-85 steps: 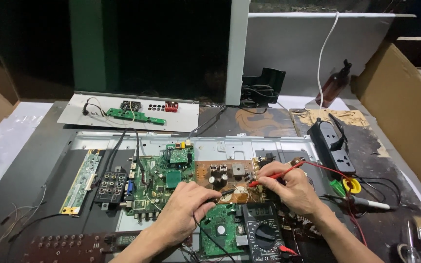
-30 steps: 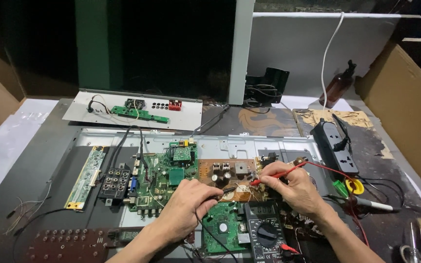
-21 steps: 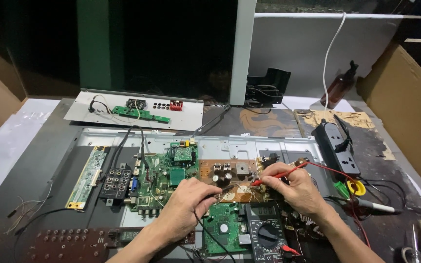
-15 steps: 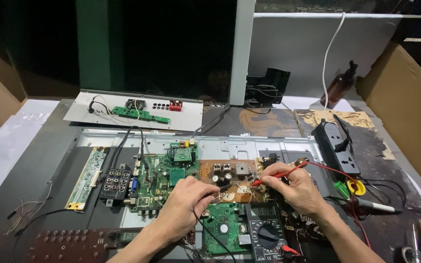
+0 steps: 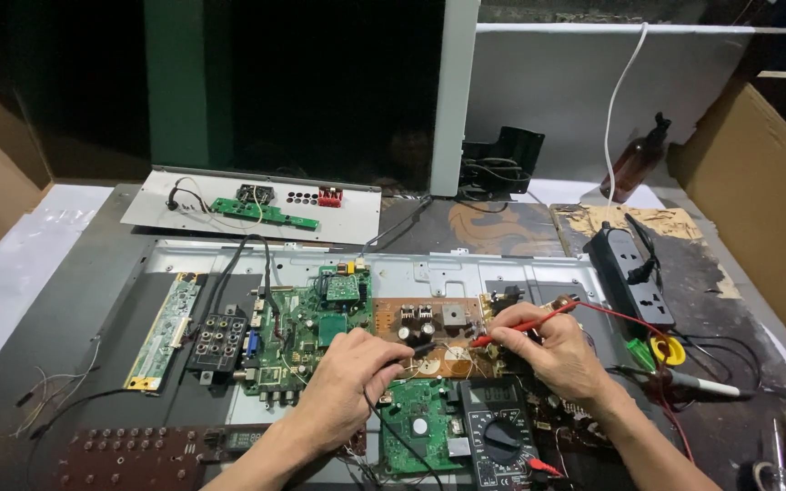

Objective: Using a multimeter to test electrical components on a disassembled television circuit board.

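So the brown power board [image 5: 437, 338] is what's being probed here, sat in the middle of the grey metal chassis [image 5: 466, 269] with the green main board [image 5: 307, 327] just left of it. A red probe [image 5: 516, 327] is pinched between the fingers of the right hand [image 5: 557, 355], tip laid down on the right half of the brown board. A black probe [image 5: 414, 350] is gripped by the left hand [image 5: 347, 382], fingers closed round it, tip touching the board's lower left area near the round capacitors.

For a clean reading, both tips probably ought to be kept steady on single solder points, with the hands braced on the chassis so nothing slips and bridges neighbouring pins. The bare metal tips are best left untouched.

The multimeter [image 5: 495, 436] is parked just below the brown board, between the two wrists, next to a smaller green board [image 5: 416, 435]. A black power strip [image 5: 634, 273] is lying well right of the board.
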